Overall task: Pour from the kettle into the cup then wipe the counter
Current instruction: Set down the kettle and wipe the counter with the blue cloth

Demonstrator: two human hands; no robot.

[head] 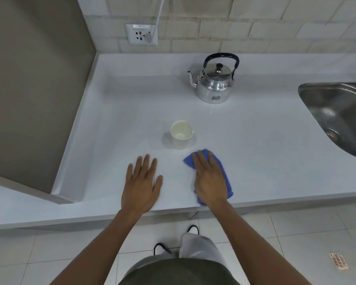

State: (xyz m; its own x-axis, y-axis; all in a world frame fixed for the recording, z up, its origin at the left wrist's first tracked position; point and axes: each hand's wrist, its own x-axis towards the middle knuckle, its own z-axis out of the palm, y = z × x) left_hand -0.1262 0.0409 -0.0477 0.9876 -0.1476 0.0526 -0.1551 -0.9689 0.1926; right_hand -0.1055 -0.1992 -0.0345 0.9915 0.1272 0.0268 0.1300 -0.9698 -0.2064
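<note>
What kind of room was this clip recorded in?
Most likely a kitchen or pantry: a white counter with a steel sink set into it, a metal kettle standing near the tiled wall, and a wall socket.

The cup [181, 134] stands alone mid-worktop [255, 140]. Bare surface lies open on every side of it; beyond it the kettle [214, 83] blocks the back, and well off to its right the sink [337, 112] cuts in.

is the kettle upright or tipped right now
Upright. The kettle stands flat on the counter, lid on, handle raised, untouched by either hand; its spout points toward the left.
</note>
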